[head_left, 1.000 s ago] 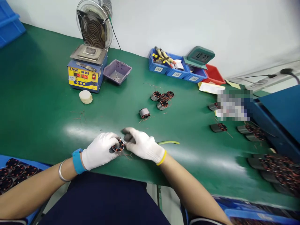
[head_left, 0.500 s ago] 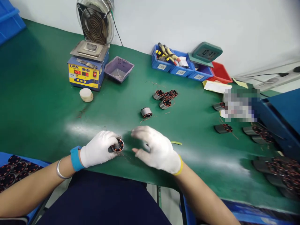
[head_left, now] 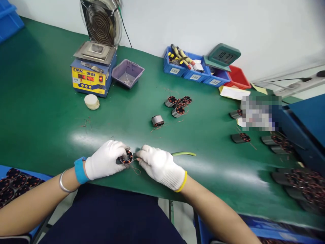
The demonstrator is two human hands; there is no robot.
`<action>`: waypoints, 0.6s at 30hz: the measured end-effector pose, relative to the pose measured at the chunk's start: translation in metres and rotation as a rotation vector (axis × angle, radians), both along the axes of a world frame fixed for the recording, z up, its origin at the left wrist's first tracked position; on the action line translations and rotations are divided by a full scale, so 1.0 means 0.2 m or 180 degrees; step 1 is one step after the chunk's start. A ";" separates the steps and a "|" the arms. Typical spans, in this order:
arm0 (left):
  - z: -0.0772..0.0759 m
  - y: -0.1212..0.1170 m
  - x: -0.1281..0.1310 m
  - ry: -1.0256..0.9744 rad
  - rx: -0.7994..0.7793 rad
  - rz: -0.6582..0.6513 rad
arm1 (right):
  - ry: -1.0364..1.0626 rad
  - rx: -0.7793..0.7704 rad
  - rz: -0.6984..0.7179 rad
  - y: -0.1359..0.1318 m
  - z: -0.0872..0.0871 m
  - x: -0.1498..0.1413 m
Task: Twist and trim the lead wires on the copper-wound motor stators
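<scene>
My left hand, in a white glove, is closed around a small round motor stator with copper windings, held just above the green table near its front edge. My right hand, also gloved, is pinched at the stator's right side, with thin copper wire trailing below. A yellow-green tool handle sticks out to the right from behind the right hand.
One stator lies mid-table, a cluster of three beyond it, more at the right. At the back stand a blue-yellow solder pot with a fan, a purple tray, blue bins, a clock. A tray of stators sits lower left.
My right hand lifted away from the stator with fingers spread, then came back and pinched at its right side. My left hand kept holding the stator in place.
</scene>
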State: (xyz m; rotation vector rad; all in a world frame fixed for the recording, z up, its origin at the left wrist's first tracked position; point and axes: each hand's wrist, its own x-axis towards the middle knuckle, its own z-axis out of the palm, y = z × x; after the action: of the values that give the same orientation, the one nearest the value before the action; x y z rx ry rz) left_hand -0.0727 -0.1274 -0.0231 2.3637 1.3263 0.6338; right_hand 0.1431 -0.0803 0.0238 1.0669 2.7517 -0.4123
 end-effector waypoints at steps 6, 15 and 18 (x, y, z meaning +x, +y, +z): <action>0.00 -0.01 0.00 -0.0063 0.0022 -0.0034 | 0.0657 -0.0784 -0.0689 -0.04 -0.08 -0.04; 0.08 -0.03 0.00 -0.1312 -0.1048 0.0608 | 0.2100 -0.1319 -0.0798 -0.08 -0.07 -0.04; 0.15 -0.01 -0.03 -0.2044 -0.2379 0.0511 | 0.2408 -0.1189 -0.0683 -0.09 -0.03 -0.03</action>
State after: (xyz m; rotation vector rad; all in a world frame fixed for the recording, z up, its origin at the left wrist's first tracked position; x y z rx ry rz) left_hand -0.0794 -0.1284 0.0074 1.3185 1.1708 0.6996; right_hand 0.1371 -0.0983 0.0183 1.2953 2.9333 -1.5749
